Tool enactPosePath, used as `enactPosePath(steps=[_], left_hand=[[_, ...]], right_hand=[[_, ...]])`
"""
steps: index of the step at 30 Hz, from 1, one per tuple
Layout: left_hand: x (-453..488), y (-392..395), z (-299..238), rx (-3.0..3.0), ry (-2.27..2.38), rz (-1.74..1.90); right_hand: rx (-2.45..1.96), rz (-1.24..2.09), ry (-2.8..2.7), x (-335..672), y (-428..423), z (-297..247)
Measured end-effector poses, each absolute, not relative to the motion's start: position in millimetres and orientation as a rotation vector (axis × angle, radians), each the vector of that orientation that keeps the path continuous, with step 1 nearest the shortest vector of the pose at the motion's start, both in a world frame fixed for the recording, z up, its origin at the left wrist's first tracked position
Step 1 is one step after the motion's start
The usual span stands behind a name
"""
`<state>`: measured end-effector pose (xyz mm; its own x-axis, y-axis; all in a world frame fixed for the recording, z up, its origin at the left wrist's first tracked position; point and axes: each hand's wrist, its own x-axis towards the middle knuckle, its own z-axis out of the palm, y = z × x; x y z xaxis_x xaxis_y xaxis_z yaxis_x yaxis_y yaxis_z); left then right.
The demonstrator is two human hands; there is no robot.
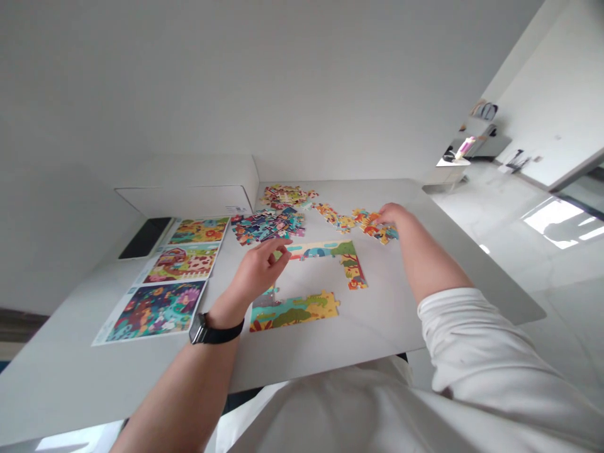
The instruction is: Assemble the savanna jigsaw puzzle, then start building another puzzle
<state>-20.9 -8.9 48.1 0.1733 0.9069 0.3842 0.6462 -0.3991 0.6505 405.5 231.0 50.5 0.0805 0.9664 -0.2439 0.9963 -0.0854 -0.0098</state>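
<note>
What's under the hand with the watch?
Puzzle pieces stick out around the left hand: the top row to its right and the bottom row below. Whatever lies under the hand is covered, so I can't tell if the rows join there.

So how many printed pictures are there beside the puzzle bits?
3, lined up on the table: a mostly yellow picture at the back, a barn picture in the middle, and a dark blue picture nearest the front. None looks hidden.
</note>
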Motion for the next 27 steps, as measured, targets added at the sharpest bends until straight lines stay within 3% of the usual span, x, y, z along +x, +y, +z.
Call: enactPosePath(steps=[6, 10, 13, 20, 27], left_hand=[[-15, -15, 56, 1.939, 1.406, 1.130], [-12, -19, 61, 1.792, 1.343, 1.178], [-8, -21, 63, 1.710, 1.300, 1.187], [3, -17, 58, 1.624, 1.272, 1.151], [11, -17, 49, 1.577, 1.312, 1.001]], right_hand=[[2.601, -0.381, 2.111, 423, 217, 58], [2.886, -1.209, 2.304, 415, 177, 66], [2.655, -1.769, 2.509, 388, 133, 69], [1.975, -2.409, 2.588, 289, 47, 37], [1.857, -2.520, 2.576, 250, 25, 19]])
